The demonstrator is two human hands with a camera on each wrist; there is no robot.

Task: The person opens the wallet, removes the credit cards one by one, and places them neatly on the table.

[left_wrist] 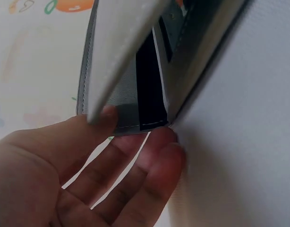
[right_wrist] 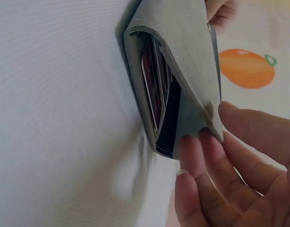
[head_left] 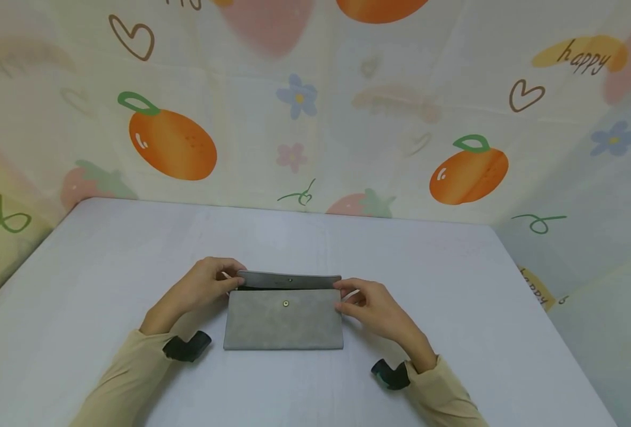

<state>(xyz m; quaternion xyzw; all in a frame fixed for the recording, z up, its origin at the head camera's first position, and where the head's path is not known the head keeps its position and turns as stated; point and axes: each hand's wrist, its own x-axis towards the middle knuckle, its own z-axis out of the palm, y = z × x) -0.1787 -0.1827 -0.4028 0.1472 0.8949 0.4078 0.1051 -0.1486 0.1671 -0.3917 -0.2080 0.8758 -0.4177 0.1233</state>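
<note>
Grey wallet [head_left: 283, 320] flat on table [head_left: 454, 284], flap [head_left: 289, 280] lifted.
Our left hand [head_left: 203, 287] pinches the flap at 9 o'clock, right hand [head_left: 371, 308] at 3; soft, light, best held by its ends.

Only readable word is "happy" [head_left: 583, 58], handwritten on a yellow blob on the backdrop [head_left: 347, 148], far right. Nothing legible on the wallet [head_left: 283, 320].

Wallet [right_wrist: 183, 71] contents mostly hidden behind its half-raised flap [head_left: 289, 280]
</note>
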